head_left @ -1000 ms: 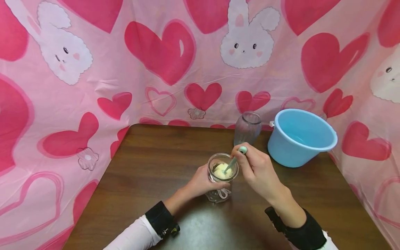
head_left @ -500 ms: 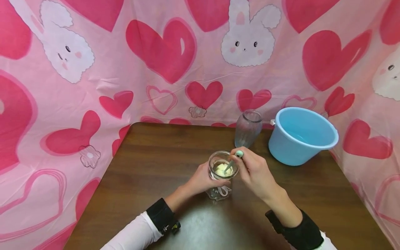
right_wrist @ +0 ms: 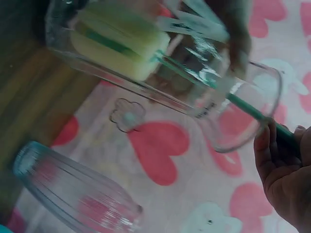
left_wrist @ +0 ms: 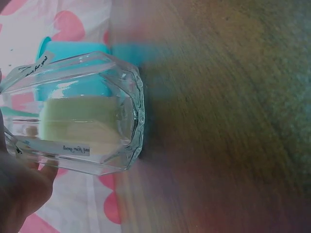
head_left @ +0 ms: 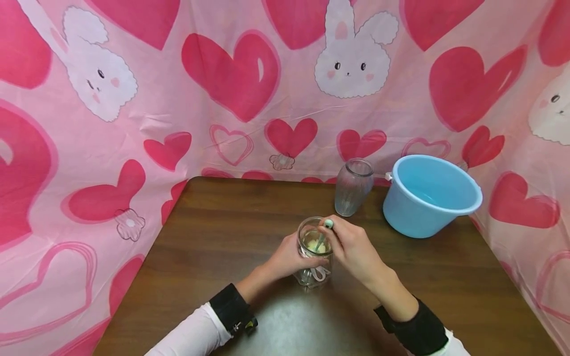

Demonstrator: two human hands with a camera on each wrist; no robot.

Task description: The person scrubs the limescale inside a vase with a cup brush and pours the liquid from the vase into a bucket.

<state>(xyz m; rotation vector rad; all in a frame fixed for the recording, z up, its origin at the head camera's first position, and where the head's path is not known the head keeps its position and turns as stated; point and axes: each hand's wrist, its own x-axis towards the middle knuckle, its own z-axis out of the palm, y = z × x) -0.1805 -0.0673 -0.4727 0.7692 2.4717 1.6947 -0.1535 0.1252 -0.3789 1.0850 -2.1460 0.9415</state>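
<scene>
A clear glass jar (head_left: pixel 313 278) with a pale ribbon bow stands on the table, its rim facing up toward me. My left hand (head_left: pixel 285 256) grips its near-left side below the rim. My right hand (head_left: pixel 358 249) holds the green handle (right_wrist: pixel 252 111) of a bottle sponge, pinching it above the jar's mouth. Inside the jar sits the sponge's pale yellow foam head (right_wrist: pixel 114 41), also visible through the glass in the left wrist view. A second ribbon end with black lettering shows on the jar's side there.
Behind my right hand stands a tall ribbed glass vase (head_left: pixel 352 193). A light blue bucket (head_left: pixel 416 220) is at the table's back right. The brown wooden table (head_left: pixel 222 217) ends against a pink heart-and-bunny cloth (head_left: pixel 249 109).
My right hand has shifted left and slightly down with the handle, which now stands more upright. The foam head sits deeper in the jar. My left hand keeps its grip.
</scene>
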